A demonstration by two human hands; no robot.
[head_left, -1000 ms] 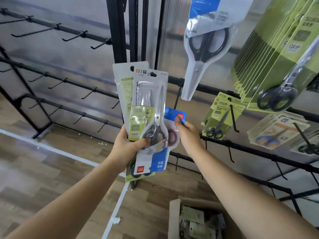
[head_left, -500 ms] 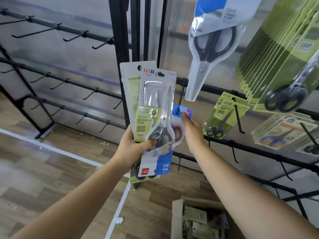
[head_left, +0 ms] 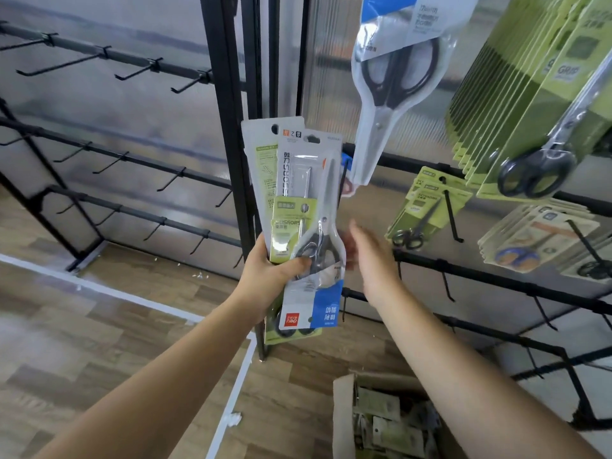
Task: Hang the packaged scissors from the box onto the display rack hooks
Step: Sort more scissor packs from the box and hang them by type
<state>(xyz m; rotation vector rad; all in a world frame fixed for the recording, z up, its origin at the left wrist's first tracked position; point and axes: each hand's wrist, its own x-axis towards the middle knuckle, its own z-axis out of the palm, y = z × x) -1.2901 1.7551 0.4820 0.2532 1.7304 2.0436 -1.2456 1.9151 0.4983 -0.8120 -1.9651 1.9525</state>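
Observation:
My left hand [head_left: 268, 273] grips a fanned stack of packaged scissors [head_left: 308, 200] in front of the black display rack [head_left: 496, 279], thumb across the front pack's black handles. Behind the stack's right edge, a small blue-topped pack with red handles [head_left: 346, 187] hangs at a rack hook, mostly hidden. My right hand [head_left: 371, 256] is just right of the stack, fingers straight, blurred and holding nothing. The cardboard box [head_left: 344, 412] with more packs sits on the floor at the bottom.
A large white scissors pack [head_left: 390, 77] hangs above my right hand. Rows of green packs [head_left: 530, 94], smaller green packs [head_left: 427, 207] and beige packs [head_left: 536, 240] fill hooks on the right. The left rack's hooks [head_left: 132, 71] are bare. A black upright post [head_left: 228, 127] stands behind the stack.
My right hand let go of the small blue-topped pack, which now hangs at the rack, and drew back down and right. The stack in my left hand rose slightly.

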